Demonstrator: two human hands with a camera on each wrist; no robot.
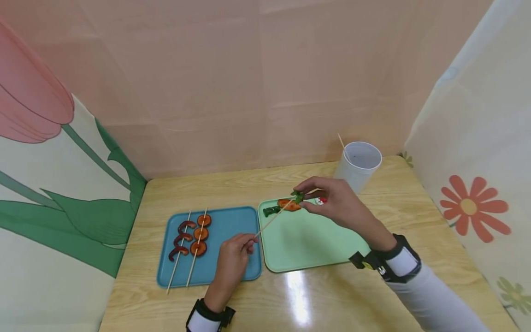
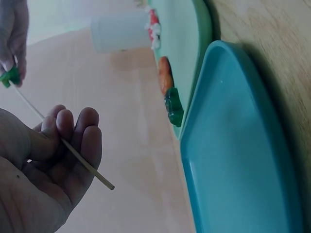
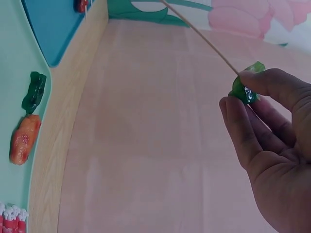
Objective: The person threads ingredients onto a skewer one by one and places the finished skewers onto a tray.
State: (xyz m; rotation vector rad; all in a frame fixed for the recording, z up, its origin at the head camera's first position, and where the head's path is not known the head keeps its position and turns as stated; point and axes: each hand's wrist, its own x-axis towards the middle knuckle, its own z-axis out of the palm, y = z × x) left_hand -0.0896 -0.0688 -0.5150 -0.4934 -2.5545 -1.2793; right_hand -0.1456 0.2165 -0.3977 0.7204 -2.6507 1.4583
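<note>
My left hand [image 1: 234, 258] pinches the near end of a thin wooden skewer [image 1: 271, 220] above the blue tray [image 1: 215, 269]; the left wrist view shows my fingers [image 2: 73, 141] curled round the skewer [image 2: 73, 151]. My right hand [image 1: 332, 200] pinches a small green food piece [image 1: 297, 196] at the skewer's far tip, over the green tray [image 1: 307, 242]. In the right wrist view the green piece [image 3: 246, 87] sits between thumb and fingertips on the skewer [image 3: 199, 36]. An orange slice [image 1: 289, 205], a dark green piece [image 1: 271, 211] and a red-white piece [image 1: 321, 201] lie on the green tray.
Two loaded skewers [image 1: 188, 242] with dark red curls and orange rounds lie on the blue tray's left half. A white cup [image 1: 358, 165] holding a stick stands behind the green tray. Patterned curtains wall in the wooden table [image 1: 315, 299] on three sides.
</note>
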